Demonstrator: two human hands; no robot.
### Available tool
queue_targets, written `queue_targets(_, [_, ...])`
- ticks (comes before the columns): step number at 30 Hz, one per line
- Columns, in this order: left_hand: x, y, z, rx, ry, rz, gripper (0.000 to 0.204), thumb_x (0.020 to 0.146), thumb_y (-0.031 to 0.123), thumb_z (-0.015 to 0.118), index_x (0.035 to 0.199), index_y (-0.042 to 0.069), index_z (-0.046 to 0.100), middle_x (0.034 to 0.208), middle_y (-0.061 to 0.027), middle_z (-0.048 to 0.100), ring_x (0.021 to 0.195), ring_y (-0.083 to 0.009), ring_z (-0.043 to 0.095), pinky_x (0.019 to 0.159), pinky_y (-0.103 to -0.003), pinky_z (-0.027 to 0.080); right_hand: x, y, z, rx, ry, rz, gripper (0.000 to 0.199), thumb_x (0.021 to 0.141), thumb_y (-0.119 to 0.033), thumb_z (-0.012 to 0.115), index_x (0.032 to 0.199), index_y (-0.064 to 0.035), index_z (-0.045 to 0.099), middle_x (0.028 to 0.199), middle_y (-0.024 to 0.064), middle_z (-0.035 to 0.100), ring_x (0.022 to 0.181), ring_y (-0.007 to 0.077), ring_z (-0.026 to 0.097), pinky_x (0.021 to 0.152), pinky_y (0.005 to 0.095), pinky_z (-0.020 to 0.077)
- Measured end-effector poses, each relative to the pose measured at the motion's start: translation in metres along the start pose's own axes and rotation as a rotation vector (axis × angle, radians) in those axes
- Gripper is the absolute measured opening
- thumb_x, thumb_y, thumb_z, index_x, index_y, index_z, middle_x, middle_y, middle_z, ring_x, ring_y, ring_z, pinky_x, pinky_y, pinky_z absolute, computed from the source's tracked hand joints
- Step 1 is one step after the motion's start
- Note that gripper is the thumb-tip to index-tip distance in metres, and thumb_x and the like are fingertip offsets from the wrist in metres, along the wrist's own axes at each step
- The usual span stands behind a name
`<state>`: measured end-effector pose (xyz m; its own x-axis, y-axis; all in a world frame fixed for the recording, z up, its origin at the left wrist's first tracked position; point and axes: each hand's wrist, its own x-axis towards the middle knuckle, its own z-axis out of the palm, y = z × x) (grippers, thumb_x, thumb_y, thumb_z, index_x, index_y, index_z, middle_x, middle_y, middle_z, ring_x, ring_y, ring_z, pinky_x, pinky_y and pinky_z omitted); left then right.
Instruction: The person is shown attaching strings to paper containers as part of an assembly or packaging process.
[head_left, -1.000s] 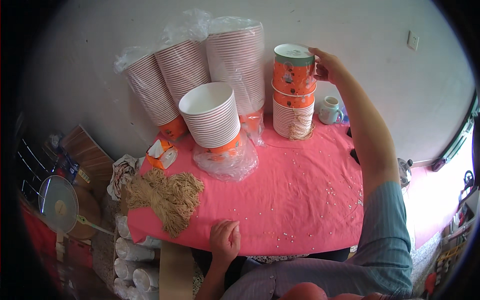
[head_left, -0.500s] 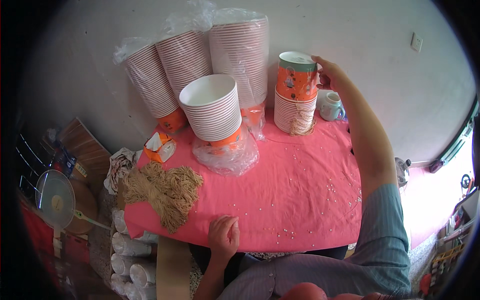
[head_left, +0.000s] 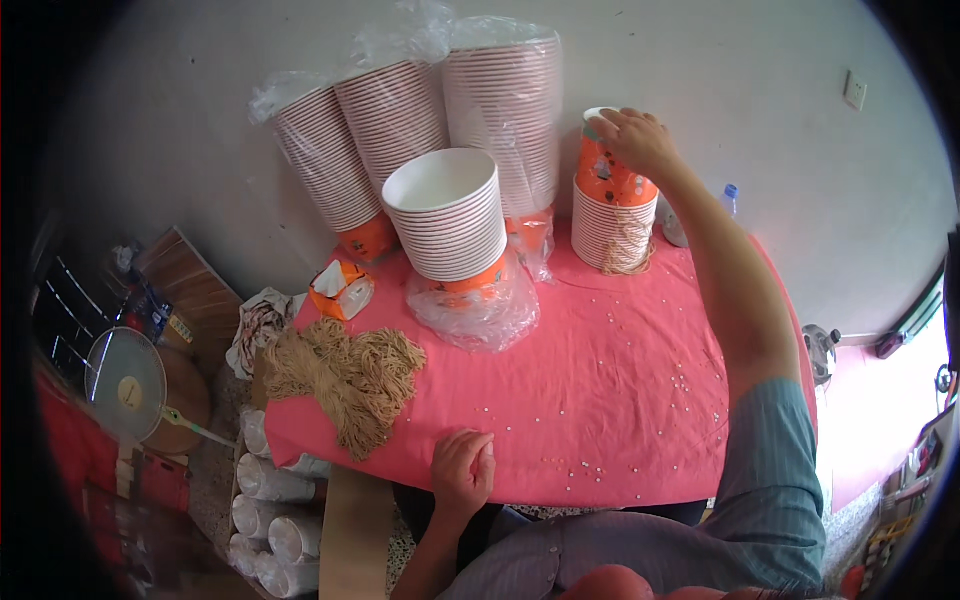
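An upside-down stack of orange paper buckets point(head_left: 603, 178) with white rims stands at the far right of the table. My right hand point(head_left: 637, 142) lies over the top bucket's upturned base and edge, its fingers reaching across and touching it. Thin beige strings point(head_left: 628, 245) hang down over the stacked rims. My left hand point(head_left: 464, 470) rests at the near table edge with its fingers curled in and nothing visible in them. Nearest to it lies a loose heap of beige string point(head_left: 350, 380). A shorter upright stack of paper buckets point(head_left: 445, 220) stands mid-table on crumpled plastic.
Tall plastic-wrapped bucket stacks point(head_left: 502, 120) lean along the wall. An orange tissue pack point(head_left: 340, 290) lies left of centre. Small white beads point(head_left: 598, 470) dot the pink tablecloth point(head_left: 560, 400). A bottle with a blue cap point(head_left: 730, 198) shows behind my right arm; wrapped white rolls point(head_left: 270, 480) sit below left.
My right hand has moved from the bucket's right side up over its top. My left hand stays at the table edge. The view has shifted, so the mug is now mostly behind my arm.
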<state>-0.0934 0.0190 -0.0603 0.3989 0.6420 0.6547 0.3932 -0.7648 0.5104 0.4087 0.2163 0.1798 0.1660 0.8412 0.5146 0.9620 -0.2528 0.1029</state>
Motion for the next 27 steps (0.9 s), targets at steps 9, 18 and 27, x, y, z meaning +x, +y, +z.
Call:
queue_targets(9, [-0.002, -0.004, -0.001, 0.01, 0.02, -0.018, 0.016, 0.095, 0.004, 0.075, 0.11, 0.004, 0.076, 0.105, -0.0143, 0.078, 0.102, -0.0362, 0.075, 0.094, -0.046, 0.057, -0.033, -0.09, -0.061, 0.234, 0.332, -0.231, 0.044, 0.103, -0.031, 0.073, 0.143, -0.016, 0.07, 0.143, 0.0133, 0.071, 0.133, 0.0347, 0.067, 0.11, 0.052, 0.0533])
queue_targets(18, [0.135, -0.014, -0.042, 0.182, 0.041, 0.228, 0.029, 0.1, 0.012, 0.07, 0.127, 0.001, 0.072, 0.132, -0.0211, 0.071, 0.124, -0.0406, 0.068, 0.106, -0.053, 0.054, -0.038, -0.205, -0.096, 0.208, -0.065, -0.661, 0.021, 0.105, -0.023, 0.063, 0.108, -0.0077, 0.076, 0.107, 0.0129, 0.079, 0.099, 0.0372, 0.077, 0.085, 0.0505, 0.0619])
queue_targets(27, [0.26, -0.049, -0.039, 0.544, 0.191, 0.269, 0.049, 0.1, 0.017, 0.068, 0.147, 0.004, 0.064, 0.155, -0.0157, 0.059, 0.138, -0.0341, 0.059, 0.108, -0.05, 0.051, -0.04, -0.229, -0.093, 0.002, -0.07, -0.651, 0.021, 0.101, -0.018, 0.058, 0.106, -0.0049, 0.074, 0.103, 0.0161, 0.08, 0.09, 0.0364, 0.08, 0.078, 0.0502, 0.0637])
